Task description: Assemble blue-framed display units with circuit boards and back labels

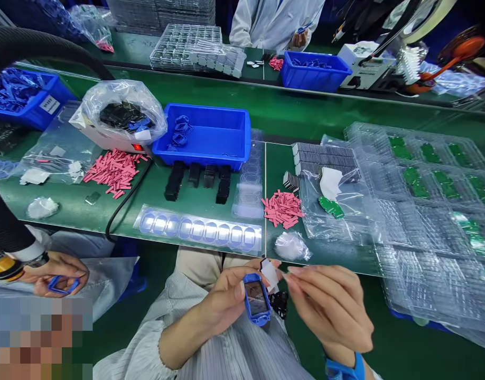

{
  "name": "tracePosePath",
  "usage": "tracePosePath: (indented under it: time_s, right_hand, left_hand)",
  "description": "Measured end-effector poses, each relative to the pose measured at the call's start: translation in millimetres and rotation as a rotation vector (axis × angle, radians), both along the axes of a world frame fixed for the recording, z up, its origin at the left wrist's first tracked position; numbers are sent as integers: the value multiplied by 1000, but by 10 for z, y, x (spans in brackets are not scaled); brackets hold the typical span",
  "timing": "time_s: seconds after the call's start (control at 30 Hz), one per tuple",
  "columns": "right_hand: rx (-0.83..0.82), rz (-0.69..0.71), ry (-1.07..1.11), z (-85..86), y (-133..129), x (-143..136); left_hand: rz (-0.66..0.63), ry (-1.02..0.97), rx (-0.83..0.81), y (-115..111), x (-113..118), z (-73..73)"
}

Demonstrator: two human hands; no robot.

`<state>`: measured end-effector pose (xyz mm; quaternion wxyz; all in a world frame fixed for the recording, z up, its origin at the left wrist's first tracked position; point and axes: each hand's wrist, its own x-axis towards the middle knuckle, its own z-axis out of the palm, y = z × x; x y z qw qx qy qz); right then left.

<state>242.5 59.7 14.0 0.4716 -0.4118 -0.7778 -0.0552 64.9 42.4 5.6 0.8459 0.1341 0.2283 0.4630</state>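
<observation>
Near the bottom middle, my left hand (226, 301) holds a blue watch-shaped frame (257, 299) with a dark window, thumb on its left side. A white piece with a black edge (269, 274) sits behind the frame, by the left fingertips. Below that piece a black part (279, 304) shows beside the frame; what supports it is hidden. My right hand (329, 301), with a blue wristband, is closed in a pinch just right of the white piece. Whatever is between its fingertips is too small to make out.
On the green bench are a blue bin (211, 134), a strip of clear films (198, 229), pink pieces (282, 208), a plastic bag (325, 221) and clear trays (425, 211). A co-worker's hands (64, 274) are at left; another person (274, 24) sits opposite.
</observation>
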Motion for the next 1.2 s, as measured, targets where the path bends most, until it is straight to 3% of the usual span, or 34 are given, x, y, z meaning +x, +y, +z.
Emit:
tracePosePath:
  time_s: [0.17, 0.3, 0.4, 0.5, 0.6, 0.7, 0.8, 0.87, 1.1, 1.2]
  right_hand:
    - [81, -165, 68, -258, 170, 309]
    - [-18, -76, -173, -599, 211, 398]
    - [-55, -90, -222, -752, 134, 367]
    - [-96, -160, -177, -722, 3, 313]
    - [-173, -174, -49, -522, -128, 186]
    - [-496, -68, 236, -253, -183, -82]
    - [-1091, 315, 902, -49, -123, -430]
    - [-1343, 508, 1147, 20, -48, -641]
    - [-1853, 877, 1156, 42, 32, -1045]
    - [-1973, 973, 1092, 6, 10, -1187]
  left_hand:
    - [-19, -58, -32, 38, -59, -45]
    - [6, -78, -25, 60, -130, -73]
    - [15, -77, -27, 64, -163, -87]
    - [27, -79, -26, 71, -195, -71]
    - [53, -89, -13, 80, -239, -17]
    - [90, -62, 13, 77, -285, 53]
    - [123, -35, 68, 59, -325, 107]
    - [139, -39, 125, 43, -361, 125]
    - [195, -40, 225, -55, -643, 95]
    - [190, 6, 199, -138, -807, 58]
